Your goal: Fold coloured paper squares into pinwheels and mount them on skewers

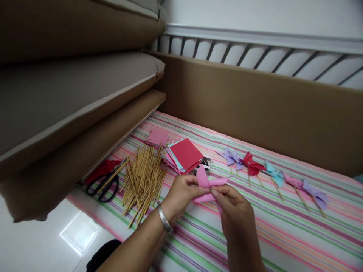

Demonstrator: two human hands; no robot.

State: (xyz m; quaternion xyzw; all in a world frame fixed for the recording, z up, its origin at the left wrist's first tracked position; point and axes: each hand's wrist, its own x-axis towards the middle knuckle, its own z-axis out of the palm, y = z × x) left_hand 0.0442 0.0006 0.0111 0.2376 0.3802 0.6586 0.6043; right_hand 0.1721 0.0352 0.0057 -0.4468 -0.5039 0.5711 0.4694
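A pink paper pinwheel (202, 176) is pinched between my two hands, its folded blades sticking out around the fingers. My left hand (183, 190), with a silver bangle at the wrist, grips it near the centre from the left. From the right, the thumb and fingers of my right hand (234, 202) close on its middle. Whether a pin sits at the centre is hidden by my fingertips. Just behind the hands lies a pile of square paper sheets (186, 154), red on top, beside a partly covered black and silver object (206, 163).
Wooden sticks (144, 177) lie heaped at the left, near black-handled scissors (102, 185), a red item (103, 169) and pink paper squares (157, 137). Several finished pinwheels on sticks, including a red one (252, 163), line the right. Stacked cushions (85, 94) rise at the left above the striped cloth (297, 223).
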